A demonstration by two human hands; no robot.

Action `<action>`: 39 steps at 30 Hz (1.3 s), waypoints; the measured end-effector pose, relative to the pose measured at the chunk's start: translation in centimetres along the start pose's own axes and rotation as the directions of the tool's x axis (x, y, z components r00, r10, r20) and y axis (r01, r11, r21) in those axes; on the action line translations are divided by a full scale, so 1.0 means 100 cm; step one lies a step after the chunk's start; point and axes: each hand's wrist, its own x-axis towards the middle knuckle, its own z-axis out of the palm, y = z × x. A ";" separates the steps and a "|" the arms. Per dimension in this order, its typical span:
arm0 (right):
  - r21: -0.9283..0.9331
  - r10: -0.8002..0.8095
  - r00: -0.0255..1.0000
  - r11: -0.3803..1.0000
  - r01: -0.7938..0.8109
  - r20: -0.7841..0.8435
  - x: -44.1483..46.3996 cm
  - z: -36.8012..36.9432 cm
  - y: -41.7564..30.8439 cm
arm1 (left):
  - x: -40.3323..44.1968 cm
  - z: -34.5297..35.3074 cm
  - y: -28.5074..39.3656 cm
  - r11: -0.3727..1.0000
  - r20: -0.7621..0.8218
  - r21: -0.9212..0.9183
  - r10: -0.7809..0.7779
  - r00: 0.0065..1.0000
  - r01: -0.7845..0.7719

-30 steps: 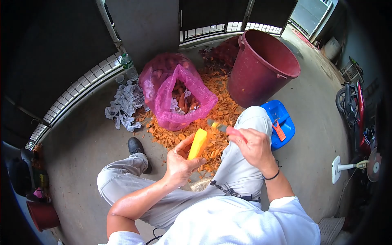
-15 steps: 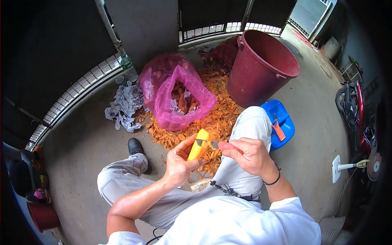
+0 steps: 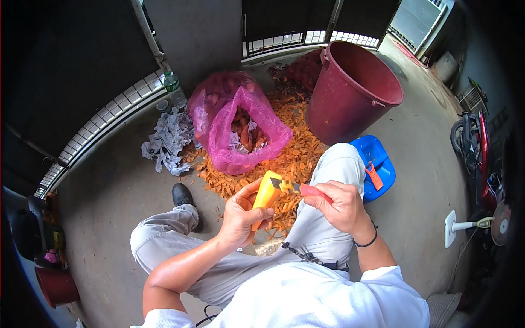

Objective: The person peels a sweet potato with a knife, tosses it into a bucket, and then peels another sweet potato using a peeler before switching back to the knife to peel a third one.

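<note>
A smooth yellow-orange vegetable (image 3: 264, 199) is held upright and slightly tilted in my left hand (image 3: 240, 214), fingers wrapped round its lower part. My right hand (image 3: 342, 206) grips the red handle of a peeling blade (image 3: 313, 192). The blade's metal end lies against the vegetable's upper right side, with bits of yellow-orange peel on it. Below and behind both hands, orange peelings (image 3: 298, 164) cover the floor. A pink mesh bag (image 3: 227, 156) stands open beyond them, with reddish-brown roots (image 3: 247, 138) and paper inside.
A large dark red bin (image 3: 342, 104) stands behind my right knee. Beside that knee is a blue tray (image 3: 381, 158) holding an orange peeler (image 3: 374, 176). Crumpled paper (image 3: 165, 139) and a plastic bottle (image 3: 175, 90) lie left of the bag. A motorbike (image 3: 481, 153) stands far right.
The blade in my right hand has come left onto the vegetable, and peel has gathered on it. My left hand has turned the vegetable slightly more upright.
</note>
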 end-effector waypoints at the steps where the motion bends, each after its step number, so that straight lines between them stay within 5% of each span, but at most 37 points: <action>1: -0.045 -0.014 1.000 0.999 0.014 0.006 -0.001 0.001 0.001 | 0.000 0.000 0.002 0.993 0.001 -0.085 -0.076 0.997 0.076; 18: -0.131 -0.084 0.985 0.986 0.105 0.152 -0.008 0.025 -0.011 | -0.007 0.000 -0.008 0.995 -0.018 -0.002 -0.096 0.995 0.096; 24: -0.250 -0.056 0.997 0.967 0.042 -0.049 0.002 0.011 -0.006 | -0.007 0.005 -0.004 0.996 0.009 -0.015 -0.090 0.996 0.090; 28: -0.238 0.053 0.998 0.969 -0.061 -0.040 -0.001 0.005 -0.005 | -0.006 0.006 -0.004 0.998 -0.004 0.006 -0.069 0.998 0.069; 30: -0.147 -0.092 0.994 0.984 0.099 0.051 -0.004 0.011 -0.010 | -0.005 0.004 -0.007 0.997 -0.010 0.028 -0.070 0.998 0.070; 34: -0.106 -0.013 0.981 0.994 0.034 0.191 -0.011 0.024 -0.014 | -0.006 0.000 -0.008 0.996 -0.011 0.045 -0.078 0.997 0.078; 39: -0.179 -0.076 0.996 0.980 0.082 0.037 -0.005 0.024 -0.006 | -0.006 0.001 -0.008 0.995 -0.019 0.074 -0.062 0.998 0.063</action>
